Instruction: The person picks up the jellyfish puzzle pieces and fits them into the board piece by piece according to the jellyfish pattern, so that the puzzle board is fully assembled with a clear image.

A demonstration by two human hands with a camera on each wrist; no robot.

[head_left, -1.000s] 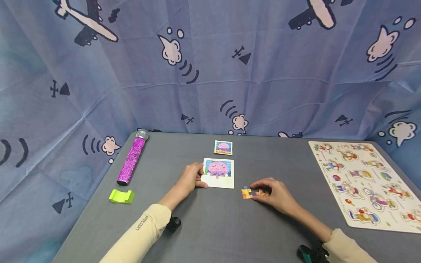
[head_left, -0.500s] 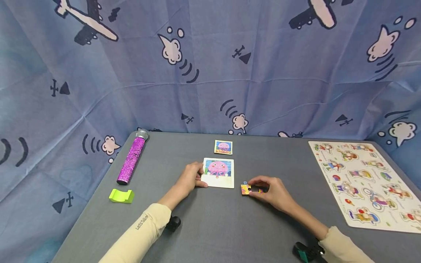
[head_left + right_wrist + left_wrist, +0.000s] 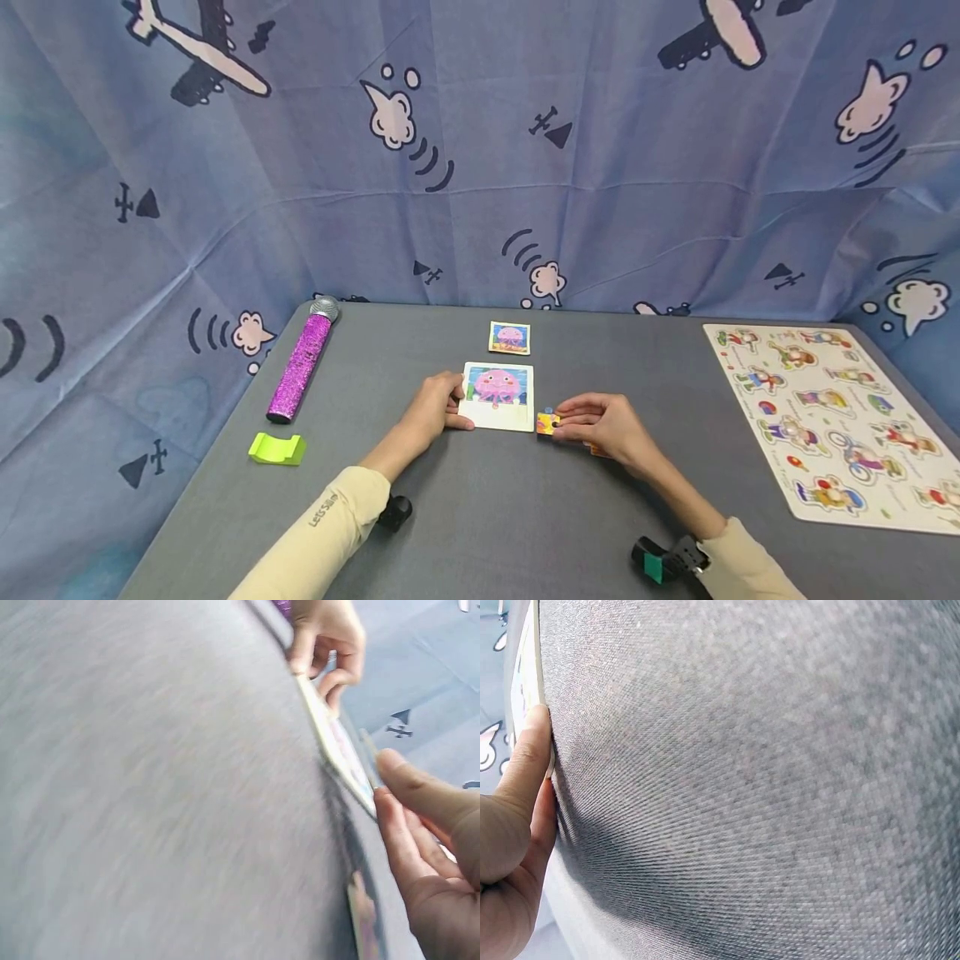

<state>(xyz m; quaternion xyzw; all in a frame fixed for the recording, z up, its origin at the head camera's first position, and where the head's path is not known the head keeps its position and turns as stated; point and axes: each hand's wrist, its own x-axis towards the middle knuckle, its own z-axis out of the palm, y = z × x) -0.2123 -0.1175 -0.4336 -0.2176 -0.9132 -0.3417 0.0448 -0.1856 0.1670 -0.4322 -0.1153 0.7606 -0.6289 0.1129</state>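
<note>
A square cream puzzle board lies mid-table, a pink jellyfish picture across its upper part and a bare strip along its lower part. My left hand grips its left edge, thumb at the near corner and fingers along the side; the left wrist view shows finger and thumb at the rim. Just off the board's right edge, my right hand pinches a small yellow-and-pink puzzle piece between thumb and fingers. A second puzzle piece lies on the table, mostly hidden beneath that hand; the right wrist view shows this piece blurred.
Behind the board sits a small jellyfish picture card. Toward the left edge are a glittery purple microphone and a lime-green curved block. A large board of cartoon figures covers the right side. A blue printed curtain hangs behind the table.
My right hand has moved left toward the puzzle board, carrying one puzzle piece off the table and leaving the other behind. The left hand and the board have stayed in place.
</note>
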